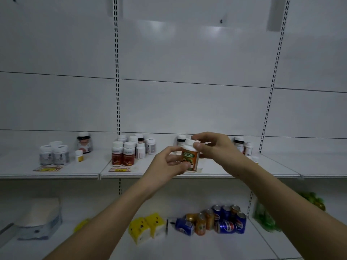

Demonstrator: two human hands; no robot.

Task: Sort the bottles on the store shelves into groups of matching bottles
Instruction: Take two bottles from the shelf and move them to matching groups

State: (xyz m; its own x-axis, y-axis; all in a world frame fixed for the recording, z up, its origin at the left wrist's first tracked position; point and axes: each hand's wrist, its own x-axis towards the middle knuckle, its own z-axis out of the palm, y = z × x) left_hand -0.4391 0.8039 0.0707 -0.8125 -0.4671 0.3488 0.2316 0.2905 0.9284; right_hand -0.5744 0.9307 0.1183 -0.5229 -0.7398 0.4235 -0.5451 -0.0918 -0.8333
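We see bottle groups along the upper shelf; cans lie on the lower shelf, right of two packs.

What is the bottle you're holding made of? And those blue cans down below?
The bottle looks like plastic: smooth white body and cap, with a glossy orange paper-like label. The cans look like metal, probably aluminium: shiny printed sides and silvery tops. Both are guesses from the look alone.

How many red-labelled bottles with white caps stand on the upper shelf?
2: red-labelled bottles and stand side by side, front of the middle cluster on the upper shelf. Others behind may be hidden.
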